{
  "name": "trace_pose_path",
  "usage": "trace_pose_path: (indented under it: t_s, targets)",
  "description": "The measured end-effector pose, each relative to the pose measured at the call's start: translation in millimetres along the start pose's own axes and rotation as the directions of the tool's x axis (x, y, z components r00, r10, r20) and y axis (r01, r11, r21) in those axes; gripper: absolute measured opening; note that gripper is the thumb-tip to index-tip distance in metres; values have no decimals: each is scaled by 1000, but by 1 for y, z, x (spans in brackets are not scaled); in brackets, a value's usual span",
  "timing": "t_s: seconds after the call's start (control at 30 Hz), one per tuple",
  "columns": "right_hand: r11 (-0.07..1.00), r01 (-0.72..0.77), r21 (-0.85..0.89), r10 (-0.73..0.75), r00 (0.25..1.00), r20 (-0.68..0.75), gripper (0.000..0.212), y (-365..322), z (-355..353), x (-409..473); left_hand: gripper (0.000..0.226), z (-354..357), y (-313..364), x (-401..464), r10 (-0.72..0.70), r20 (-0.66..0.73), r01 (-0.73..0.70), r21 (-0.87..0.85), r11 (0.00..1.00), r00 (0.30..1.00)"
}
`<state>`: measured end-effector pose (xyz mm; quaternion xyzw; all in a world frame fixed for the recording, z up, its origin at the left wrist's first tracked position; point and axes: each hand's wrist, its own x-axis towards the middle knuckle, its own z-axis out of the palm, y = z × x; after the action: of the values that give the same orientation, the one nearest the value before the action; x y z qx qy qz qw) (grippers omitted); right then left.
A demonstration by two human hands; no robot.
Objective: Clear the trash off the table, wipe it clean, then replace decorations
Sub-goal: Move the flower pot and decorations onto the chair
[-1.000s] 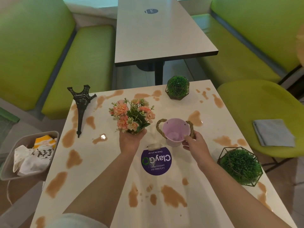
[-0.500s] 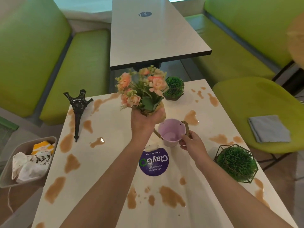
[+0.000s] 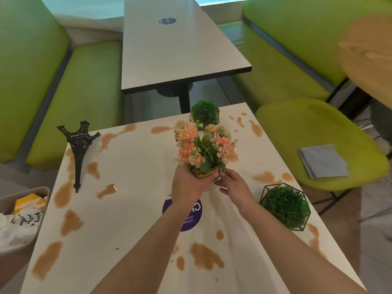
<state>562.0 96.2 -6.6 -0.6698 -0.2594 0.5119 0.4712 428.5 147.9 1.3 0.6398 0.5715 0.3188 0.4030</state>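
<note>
Two hands on one flower bunch (image 3: 203, 148), peach fabric-look blooms, green leaves.
Left hand (image 3: 187, 185) grips its base; right hand (image 3: 234, 186) pinches beside, over stained table (image 3: 135, 209).

Left hand (image 3: 188, 185) grips bouquet (image 3: 204, 147) base, flowers above fingers. Right hand (image 3: 234, 186) fingertips at pot, mostly hidden beneath. Brown spills (image 3: 204, 256) on table (image 3: 131, 209).

Decorations spread across the table (image 3: 131, 209)

Tower model (image 3: 79, 149) lies far left; flower bunch (image 3: 203, 147) at centre, one plant ball (image 3: 205, 113) behind it, another (image 3: 286, 206) to its right. A bin (image 3: 31, 196) sits beside the table's left edge, a folded cloth (image 3: 323, 161) on the chair (image 3: 297, 128) right.
</note>
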Motion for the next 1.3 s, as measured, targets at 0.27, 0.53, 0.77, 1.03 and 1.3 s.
trace_pose_path:
  t_s: [0.27, 0.53, 0.77, 1.03, 1.3]
  targets:
    - [1000, 19, 5, -19, 999, 35, 31, 4, 2, 0, 74, 10, -9, -3, 24, -15, -24, -2, 1000, 1000]
    - [999, 34, 27, -36, 998, 56, 22, 9, 2, -5, 93, 11, -27, 0, -26, 109, 41, -133, 990, 994]
    - [996, 31, 85, -36, 997, 67, 29, 10, -1, -28, 62, -2, -11, -14, 29, 157, -3, -162, 987, 987]
    - [980, 120, 157, -122, 992, 5, 31, -8, -17, -88, 84, -23, 28, -55, 105, 213, -60, -206, 977, 971]
    - [944, 258, 208, -240, 965, -107, 33, -24, -58, -155, 63, -22, 90, -101, 198, 316, -96, -311, 946, 928]
